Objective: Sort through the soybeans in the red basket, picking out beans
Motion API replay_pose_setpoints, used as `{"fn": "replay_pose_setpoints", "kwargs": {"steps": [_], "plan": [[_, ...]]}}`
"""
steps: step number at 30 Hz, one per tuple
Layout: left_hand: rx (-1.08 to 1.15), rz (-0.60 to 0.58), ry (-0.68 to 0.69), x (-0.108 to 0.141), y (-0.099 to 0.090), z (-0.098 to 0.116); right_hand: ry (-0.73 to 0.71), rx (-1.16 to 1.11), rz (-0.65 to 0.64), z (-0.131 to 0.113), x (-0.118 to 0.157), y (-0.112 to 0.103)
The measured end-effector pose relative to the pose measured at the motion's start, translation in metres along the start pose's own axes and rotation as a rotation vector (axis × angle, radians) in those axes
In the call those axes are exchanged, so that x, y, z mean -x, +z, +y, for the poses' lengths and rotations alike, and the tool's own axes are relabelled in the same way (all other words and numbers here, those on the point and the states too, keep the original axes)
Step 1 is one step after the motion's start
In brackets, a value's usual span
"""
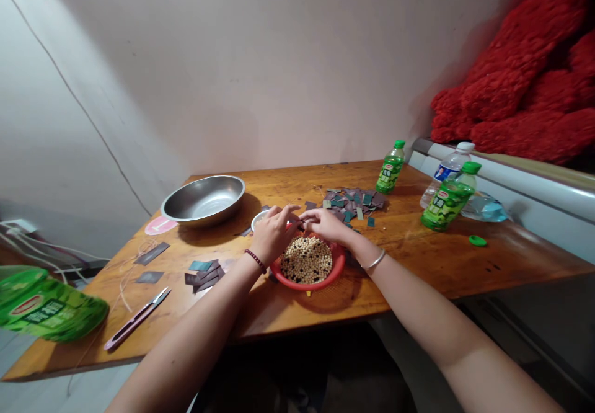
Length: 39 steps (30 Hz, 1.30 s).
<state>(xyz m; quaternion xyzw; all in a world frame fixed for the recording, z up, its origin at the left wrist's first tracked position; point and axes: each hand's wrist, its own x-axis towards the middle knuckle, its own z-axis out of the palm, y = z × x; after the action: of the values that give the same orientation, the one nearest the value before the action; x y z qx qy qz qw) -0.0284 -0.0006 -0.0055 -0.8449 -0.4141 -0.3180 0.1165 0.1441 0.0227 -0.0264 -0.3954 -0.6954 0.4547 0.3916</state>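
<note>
My left hand (275,232) and my right hand (324,224) meet over the far rim of a red basket (343,267). Their fingertips are pinched together around something small and dark, too small to name. Inside the basket lie many small round pale pieces mixed with black ones (307,259), like beads or beans. A small white bowl (258,217) stands behind my left hand, partly hidden by it. Beyond my right hand spreads a pile of dark purple and green flat rectangular pieces (356,202).
A steel basin (204,199) sits at the back left. Near the front left lie pink-handled snips (137,320), a few dark rectangles (204,275) and a green package (51,307). Green-capped bottles (390,168) and a clear bottle (446,171) stand right, near a loose green cap (477,240).
</note>
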Motion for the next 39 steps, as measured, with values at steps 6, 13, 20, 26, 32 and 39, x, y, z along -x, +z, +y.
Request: {"fn": "replay_pose_setpoints", "kwargs": {"steps": [6,13,20,26,32,39], "plan": [[0.0,0.009,-0.001,-0.0001,-0.0008,0.0006,-0.01,-0.011,-0.005,0.0022,-0.0003,-0.0001],[-0.009,0.004,-0.002,0.0,-0.0008,0.0005,-0.008,0.008,-0.003,0.002,-0.001,-0.0007],[-0.008,-0.004,-0.003,0.0,-0.0017,0.0007,-0.012,0.002,-0.009,0.0025,-0.001,-0.0004],[-0.011,0.003,0.0,0.0,-0.0022,0.0012,-0.011,0.012,-0.002,0.0012,-0.0006,-0.0004],[-0.045,0.039,-0.019,0.0,-0.0027,0.002,-0.02,-0.001,-0.005,0.0032,-0.002,-0.0002],[-0.018,0.03,-0.051,0.0,-0.0018,0.0012,-0.035,0.034,0.001,0.0043,-0.0018,-0.0007]]}}
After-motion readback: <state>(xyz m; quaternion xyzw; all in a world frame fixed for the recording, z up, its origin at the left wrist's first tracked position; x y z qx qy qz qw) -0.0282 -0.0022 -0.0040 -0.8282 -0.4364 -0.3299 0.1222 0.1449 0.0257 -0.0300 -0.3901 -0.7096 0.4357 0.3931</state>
